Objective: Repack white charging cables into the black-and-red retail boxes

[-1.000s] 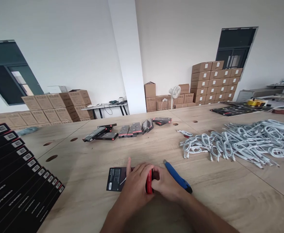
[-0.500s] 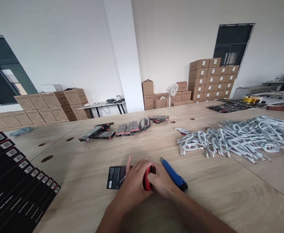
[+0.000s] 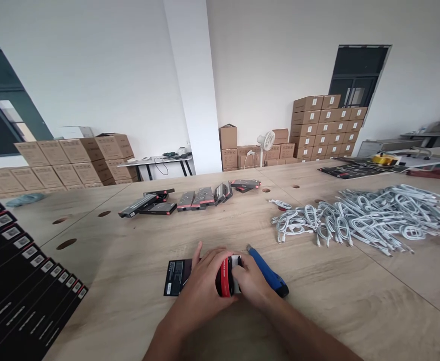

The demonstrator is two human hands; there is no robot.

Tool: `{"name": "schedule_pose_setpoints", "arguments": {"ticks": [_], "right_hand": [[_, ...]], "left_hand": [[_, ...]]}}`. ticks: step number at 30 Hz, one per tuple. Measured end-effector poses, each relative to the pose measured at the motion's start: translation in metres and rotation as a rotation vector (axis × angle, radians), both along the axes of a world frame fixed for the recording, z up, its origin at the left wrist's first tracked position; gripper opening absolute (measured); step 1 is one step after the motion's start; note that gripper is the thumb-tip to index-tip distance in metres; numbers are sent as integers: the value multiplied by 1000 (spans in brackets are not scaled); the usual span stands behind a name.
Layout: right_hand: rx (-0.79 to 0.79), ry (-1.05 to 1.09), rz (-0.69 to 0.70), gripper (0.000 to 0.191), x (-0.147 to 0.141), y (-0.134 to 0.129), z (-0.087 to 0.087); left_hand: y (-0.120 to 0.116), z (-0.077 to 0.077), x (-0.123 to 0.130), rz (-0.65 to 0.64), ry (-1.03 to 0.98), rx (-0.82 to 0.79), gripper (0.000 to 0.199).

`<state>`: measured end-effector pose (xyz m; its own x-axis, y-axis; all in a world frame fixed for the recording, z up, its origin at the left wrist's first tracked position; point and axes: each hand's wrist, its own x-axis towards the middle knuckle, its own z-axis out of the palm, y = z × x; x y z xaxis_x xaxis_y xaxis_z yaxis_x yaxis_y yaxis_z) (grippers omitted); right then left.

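Note:
Low over the near table, my left hand [image 3: 203,277] wraps around a small black-and-red box [image 3: 225,278], gripping it from the left. A white part shows at the box's right side. My right hand [image 3: 253,277] is closed on that side, its thumb pressed against the white part; its other fingers are mostly hidden. A flat black printed card or sleeve [image 3: 173,277] lies partly under my left hand. Just right of my right hand rests a blue utility knife [image 3: 268,272].
Rows of black packages [image 3: 20,296] fill the left edge. Several slim boxes [image 3: 204,197] lie farther back. On the right is a heap of coiled white cables [image 3: 374,218], with black printed sheets [image 3: 347,169] and yellow tape [image 3: 384,160] behind. Round holes pierce the tabletop.
The box has turned or opened between my hands, so more of its red face and a white part now show. My right thumb has shifted onto the white part. The view has tilted slightly.

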<state>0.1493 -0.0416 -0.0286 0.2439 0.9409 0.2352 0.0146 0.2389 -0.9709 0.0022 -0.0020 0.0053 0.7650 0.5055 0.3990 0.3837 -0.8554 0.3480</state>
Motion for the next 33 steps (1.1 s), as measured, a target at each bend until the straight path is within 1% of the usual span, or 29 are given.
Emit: {"name": "schedule_pose_setpoints", "arguments": {"ticks": [3,5,7,9,11,12,14,17,20,21,23,24,25,27,29,31,33], "right_hand": [[4,-15,3,21,2,0,-3],[38,-64,-80,28,2,-3,-3],[146,-231,-198,37,2,-7,-2],[293,-476,-255,35,4,-10,-2],[393,-669,-234,28,8,-10,-4],[411,-724,-222,28,10,-9,-7],[404,-761,-226,31,14,-4,-13],[330,-694,-213,38,14,1,-22],[234,-520,-91,42,5,3,-23],[199,-431,-47,39,2,3,-21],[128,-249,-15,24,-1,4,-18],[99,-177,-32,14,1,6,-16],[75,-124,-63,11,4,7,-15],[50,-64,-146,26,18,11,-13],[43,-37,-226,37,36,14,-13],[43,-32,-316,39,51,16,-13],[60,-51,-407,40,60,15,-13]], "left_hand": [[1,-2,-2,88,-7,58,65],[3,-2,-3,174,-7,93,60],[3,-3,-4,252,-6,124,56],[4,-3,-3,291,-2,150,56],[3,-4,-2,304,-1,165,56],[3,-4,-1,311,-3,170,55],[2,-4,0,335,-11,190,50],[1,-5,3,366,-23,241,48],[-1,-6,5,362,-29,272,48],[-1,-7,6,357,-29,269,49],[0,-6,5,346,-24,246,49],[1,-5,4,339,-19,228,51],[2,-5,2,337,-15,211,53],[5,-3,-4,357,-8,182,62],[8,-2,-9,396,7,158,68],[10,-2,-14,433,36,137,68],[11,-4,-16,451,68,125,66]]}}
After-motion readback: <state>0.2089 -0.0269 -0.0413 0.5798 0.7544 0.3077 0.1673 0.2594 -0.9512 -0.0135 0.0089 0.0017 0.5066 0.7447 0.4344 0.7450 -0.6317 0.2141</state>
